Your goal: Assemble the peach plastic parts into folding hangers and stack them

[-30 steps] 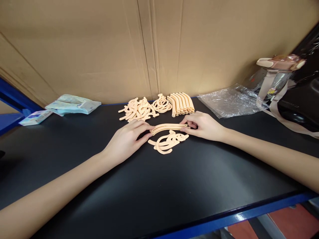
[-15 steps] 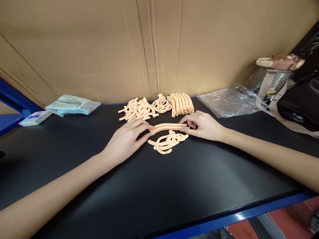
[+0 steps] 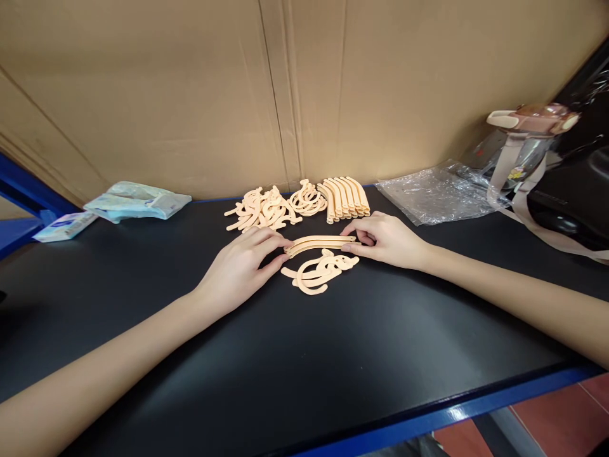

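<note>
Between my hands lies a curved beige plastic strip assembly [image 3: 320, 242], its long edges showing as layered bands. My left hand [image 3: 242, 260] pinches its left end between thumb and fingers. At the right end, the thumb and fingertips of my right hand [image 3: 383, 240] are closed on it. Just in front of it lies a small heap of loose curved beige pieces [image 3: 318, 274], some hooked or ring-like. Behind my hands sit a larger pile of similar loose pieces [image 3: 266, 208], a cluster of round ones [image 3: 307, 200] and a neat row of stacked curved strips [image 3: 346, 198].
A light-blue soft packet [image 3: 137, 202] and a white-blue pack [image 3: 65, 226] lie at the left. Clear plastic film [image 3: 438, 193] and a strapped drink bottle [image 3: 528, 136] are at the right. A cardboard wall [image 3: 190, 95] stands behind the black table [image 3: 304, 374].
The view has shifted very slightly. Both hands keep the same hold on the curved strip assembly, and the heaps are unchanged.
</note>
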The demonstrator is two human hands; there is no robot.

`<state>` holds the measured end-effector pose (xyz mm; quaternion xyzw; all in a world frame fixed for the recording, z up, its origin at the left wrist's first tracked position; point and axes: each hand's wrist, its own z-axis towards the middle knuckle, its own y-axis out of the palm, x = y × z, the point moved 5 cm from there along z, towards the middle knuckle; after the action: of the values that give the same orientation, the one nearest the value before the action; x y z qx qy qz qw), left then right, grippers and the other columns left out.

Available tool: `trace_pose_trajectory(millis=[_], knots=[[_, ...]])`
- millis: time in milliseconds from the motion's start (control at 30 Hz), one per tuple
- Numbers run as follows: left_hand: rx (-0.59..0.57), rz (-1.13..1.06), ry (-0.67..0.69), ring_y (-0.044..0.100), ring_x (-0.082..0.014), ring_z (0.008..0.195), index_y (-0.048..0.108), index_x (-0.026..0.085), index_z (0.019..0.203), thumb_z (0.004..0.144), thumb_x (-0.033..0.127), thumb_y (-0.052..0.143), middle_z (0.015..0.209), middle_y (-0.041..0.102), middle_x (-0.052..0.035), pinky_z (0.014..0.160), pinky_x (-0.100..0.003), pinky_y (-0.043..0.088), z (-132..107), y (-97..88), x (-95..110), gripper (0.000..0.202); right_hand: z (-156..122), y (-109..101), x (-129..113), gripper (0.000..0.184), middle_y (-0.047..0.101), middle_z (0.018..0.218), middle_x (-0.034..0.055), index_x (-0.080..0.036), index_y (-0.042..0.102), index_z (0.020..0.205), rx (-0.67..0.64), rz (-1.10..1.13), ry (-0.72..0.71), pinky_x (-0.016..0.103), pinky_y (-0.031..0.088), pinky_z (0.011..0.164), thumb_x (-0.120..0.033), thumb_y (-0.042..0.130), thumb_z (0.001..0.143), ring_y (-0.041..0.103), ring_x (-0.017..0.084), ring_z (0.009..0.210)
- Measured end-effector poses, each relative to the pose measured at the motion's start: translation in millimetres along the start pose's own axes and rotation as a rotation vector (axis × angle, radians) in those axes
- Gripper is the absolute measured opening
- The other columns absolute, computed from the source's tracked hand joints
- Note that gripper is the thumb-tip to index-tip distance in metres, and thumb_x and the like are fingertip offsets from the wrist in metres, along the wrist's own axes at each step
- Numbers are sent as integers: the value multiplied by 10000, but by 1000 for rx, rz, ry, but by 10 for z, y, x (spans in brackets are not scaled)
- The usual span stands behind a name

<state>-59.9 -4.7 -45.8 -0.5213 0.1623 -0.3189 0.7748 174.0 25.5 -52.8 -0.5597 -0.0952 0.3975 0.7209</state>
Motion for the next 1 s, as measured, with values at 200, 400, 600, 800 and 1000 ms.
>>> trace_pose_trajectory(millis=[200, 400, 600, 800, 1000], knots=[[7, 3, 6, 602, -210, 1075, 634, 231, 1089, 984, 375, 433, 1125, 657, -34, 872, -329, 497, -5, -7, 0, 269, 3, 4, 6, 341, 485, 568, -52, -172, 680, 954, -5, 13, 1, 285, 405, 715, -487, 554, 920, 492, 121, 553], [23, -7, 17, 603, -205, 1055, 626, 214, 1090, 964, 310, 464, 1114, 653, -35, 887, -336, 487, 6, -32, 20, 227, 1, 0, 30, 412, 511, 594, -39, -154, 657, 1029, 5, 36, 30, 290, 402, 712, -528, 509, 939, 497, 136, 584], [82, -83, 59, 602, -183, 1009, 621, 184, 1075, 954, 219, 436, 1064, 656, -47, 907, -323, 472, -4, -127, 93, 223, -26, -69, 2, 326, 588, 625, -11, -174, 666, 962, 126, 25, 20, 274, 379, 663, -420, 453, 982, 515, 145, 601], [50, -129, 255, 610, -170, 931, 662, 201, 1059, 933, 243, 528, 1028, 701, -41, 856, -308, 485, -31, -153, 241, 188, -81, -99, -206, 373, 636, 623, 13, -177, 681, 817, 133, -99, -262, 302, 396, 700, -354, 413, 1007, 519, 134, 553], [-6, -122, 392, 620, -169, 964, 661, 219, 1092, 889, 384, 636, 1094, 713, -22, 844, -297, 463, -58, -147, 361, 263, -146, -72, -378, 344, 662, 603, 1, -160, 694, 781, 156, -170, -457, 298, 368, 624, -339, 489, 991, 522, 114, 504]])
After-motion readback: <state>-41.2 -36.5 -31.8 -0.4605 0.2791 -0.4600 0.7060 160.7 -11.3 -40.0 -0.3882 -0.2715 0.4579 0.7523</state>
